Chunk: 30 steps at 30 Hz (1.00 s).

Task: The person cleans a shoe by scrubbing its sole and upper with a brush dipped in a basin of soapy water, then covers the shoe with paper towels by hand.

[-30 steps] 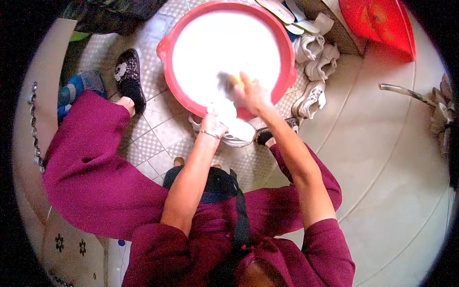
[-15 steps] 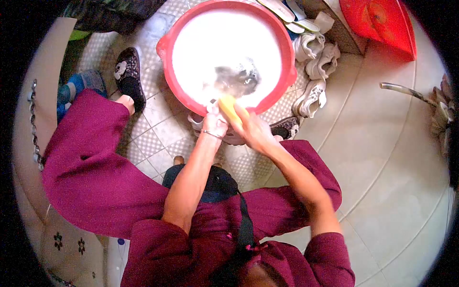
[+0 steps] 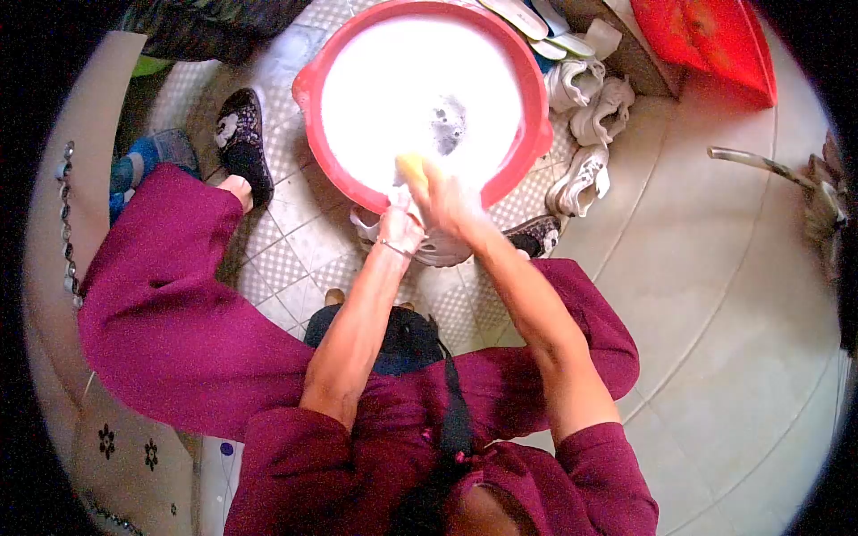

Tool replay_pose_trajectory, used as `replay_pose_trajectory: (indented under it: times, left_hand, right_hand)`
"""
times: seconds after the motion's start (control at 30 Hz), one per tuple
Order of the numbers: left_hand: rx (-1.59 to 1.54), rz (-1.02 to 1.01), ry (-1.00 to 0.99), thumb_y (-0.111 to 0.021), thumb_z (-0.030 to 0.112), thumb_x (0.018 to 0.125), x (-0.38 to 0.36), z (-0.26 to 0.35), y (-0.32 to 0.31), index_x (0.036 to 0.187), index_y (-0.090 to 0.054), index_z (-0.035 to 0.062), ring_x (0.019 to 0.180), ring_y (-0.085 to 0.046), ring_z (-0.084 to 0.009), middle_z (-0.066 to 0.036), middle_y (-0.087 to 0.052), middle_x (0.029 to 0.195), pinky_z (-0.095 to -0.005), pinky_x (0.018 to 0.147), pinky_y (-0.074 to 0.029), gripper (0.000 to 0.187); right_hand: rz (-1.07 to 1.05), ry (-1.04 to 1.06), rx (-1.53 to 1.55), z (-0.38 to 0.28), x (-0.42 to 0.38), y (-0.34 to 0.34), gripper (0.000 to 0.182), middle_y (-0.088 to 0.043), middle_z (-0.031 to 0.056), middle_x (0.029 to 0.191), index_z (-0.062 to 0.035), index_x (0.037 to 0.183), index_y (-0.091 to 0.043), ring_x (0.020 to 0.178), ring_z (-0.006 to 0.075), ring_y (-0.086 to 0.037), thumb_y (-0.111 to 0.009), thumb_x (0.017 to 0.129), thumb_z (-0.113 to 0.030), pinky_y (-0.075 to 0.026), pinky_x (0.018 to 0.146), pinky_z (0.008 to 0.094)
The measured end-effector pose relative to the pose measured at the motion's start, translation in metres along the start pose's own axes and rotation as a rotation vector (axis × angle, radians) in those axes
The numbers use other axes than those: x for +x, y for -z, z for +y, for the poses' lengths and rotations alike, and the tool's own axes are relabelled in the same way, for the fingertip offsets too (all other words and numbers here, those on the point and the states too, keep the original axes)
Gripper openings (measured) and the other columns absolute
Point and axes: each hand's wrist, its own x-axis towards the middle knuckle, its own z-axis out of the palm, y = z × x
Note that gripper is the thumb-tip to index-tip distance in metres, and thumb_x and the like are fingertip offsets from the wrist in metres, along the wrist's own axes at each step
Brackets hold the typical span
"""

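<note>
A red basin (image 3: 313,134) full of white suds (image 3: 402,89) stands in front of me, with a dark patch of water showing through the foam. At its near rim my right hand (image 3: 454,210), blurred by motion, is closed around a yellow oblong scrubber (image 3: 411,168). My left hand (image 3: 401,230), a bracelet at its wrist, is closed just beside it. A small white thing (image 3: 399,196) shows at the left fingertips; foam and the right hand hide what it is. The two hands are close together, possibly touching.
White sneakers (image 3: 585,179) and pale slippers (image 3: 518,18) line the basin's right side. A red dustpan-like thing (image 3: 715,49) is at the upper right. My patterned shoe (image 3: 239,134) rests on the tiles at left, near a blue bottle-like thing (image 3: 165,156).
My right hand and the yellow scrubber have shifted slightly left and away from me, toward the left fingertips. The dark gap in the suds has shrunk. My left hand stays nearly in place.
</note>
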Motion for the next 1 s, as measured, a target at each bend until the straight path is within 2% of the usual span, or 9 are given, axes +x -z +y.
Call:
replay_pose_trajectory:
  times: [0.07,0.23,0.3,0.53,0.6,0.77,0.83,0.97,1.0]
  left_hand:
    - [-0.060,-0.021,0.064,-0.025,0.023,0.093,-0.002,0.002,0.002,0.126,-0.034,0.0048,0.115,-0.042,-0.0244,-0.012,-0.043,0.125,-0.0399,0.099,-0.033,0.039]
    - [-0.062,0.053,0.176,-0.023,0.025,0.094,-0.007,0.009,-0.005,0.119,-0.040,0.0013,0.110,-0.046,-0.0283,-0.014,-0.048,0.120,-0.0435,0.096,-0.036,0.039]
    - [-0.126,0.036,0.063,-0.021,0.026,0.094,-0.015,0.005,-0.011,0.121,-0.038,0.0014,0.112,-0.044,-0.0277,-0.015,-0.046,0.121,-0.0440,0.098,-0.034,0.040]
    - [-0.220,0.069,0.145,-0.020,0.029,0.094,0.014,0.001,0.009,0.122,-0.037,0.0011,0.114,-0.044,-0.0284,-0.014,-0.046,0.122,-0.0465,0.098,-0.032,0.043]
    - [-0.363,0.053,0.194,-0.020,0.030,0.094,0.018,0.000,0.016,0.120,-0.040,0.0008,0.110,-0.046,-0.0302,-0.015,-0.050,0.118,-0.0470,0.096,-0.034,0.043]
    - [-0.338,-0.116,0.200,-0.027,0.028,0.094,0.013,0.005,0.012,0.115,-0.043,0.0013,0.101,-0.052,-0.0267,-0.013,-0.053,0.111,-0.0407,0.089,-0.042,0.038]
    - [-0.162,-0.005,0.045,-0.029,0.027,0.093,-0.009,0.007,-0.009,0.116,-0.042,0.0016,0.102,-0.051,-0.0257,-0.012,-0.052,0.112,-0.0405,0.089,-0.043,0.037]
    - [-0.113,-0.043,-0.027,-0.028,0.024,0.093,0.005,-0.004,0.007,0.115,-0.043,0.0039,0.102,-0.050,-0.0235,-0.010,-0.052,0.112,-0.0368,0.090,-0.042,0.033]
    - [-0.192,-0.095,0.099,-0.026,0.022,0.094,0.010,-0.002,0.015,0.117,-0.042,0.0042,0.106,-0.049,-0.0229,-0.009,-0.051,0.114,-0.0360,0.094,-0.039,0.034]
  right_hand:
    - [-0.102,-0.049,0.279,-0.003,0.009,0.021,0.050,-0.056,0.0291,0.088,-0.0078,0.122,-0.036,0.073,0.0410,-0.058,-0.044,0.084,-0.040,-0.047,0.063,0.0494]
    - [0.113,0.163,0.074,-0.018,-0.100,0.034,0.053,-0.056,0.0292,0.084,-0.0053,0.125,-0.034,0.075,0.0426,-0.057,-0.049,0.082,-0.034,-0.046,0.062,0.0505]
    - [-0.025,0.058,0.049,-0.023,-0.073,0.038,0.055,-0.056,0.0290,0.083,-0.0059,0.127,-0.032,0.074,0.0423,-0.058,-0.047,0.083,-0.036,-0.046,0.062,0.0505]
    - [0.157,-0.128,0.111,0.038,0.060,-0.002,0.050,-0.058,0.0263,0.087,-0.0070,0.118,-0.038,0.080,0.0395,-0.058,-0.038,0.085,-0.045,-0.046,0.068,0.0478]
    - [0.092,-0.259,0.270,0.050,0.050,0.005,0.051,-0.059,0.0253,0.090,-0.0054,0.118,-0.040,0.085,0.0410,-0.057,-0.038,0.085,-0.045,-0.045,0.072,0.0478]
    - [-0.034,0.026,0.282,-0.002,-0.062,0.061,0.053,-0.056,0.0290,0.089,-0.0077,0.127,-0.034,0.083,0.0429,-0.056,-0.046,0.084,-0.037,-0.044,0.072,0.0485]
    - [-0.065,0.062,0.095,-0.010,-0.092,0.050,0.055,-0.056,0.0282,0.083,-0.0081,0.128,-0.031,0.078,0.0440,-0.055,-0.048,0.083,-0.035,-0.044,0.071,0.0490]
    - [0.060,-0.028,0.133,-0.016,-0.033,0.012,0.058,-0.056,0.0283,0.079,-0.0093,0.129,-0.028,0.070,0.0436,-0.056,-0.047,0.083,-0.039,-0.046,0.059,0.0495]
    - [0.033,-0.066,0.134,-0.014,-0.014,0.007,0.058,-0.055,0.0288,0.079,-0.0084,0.129,-0.028,0.069,0.0433,-0.057,-0.046,0.083,-0.039,-0.046,0.057,0.0495]
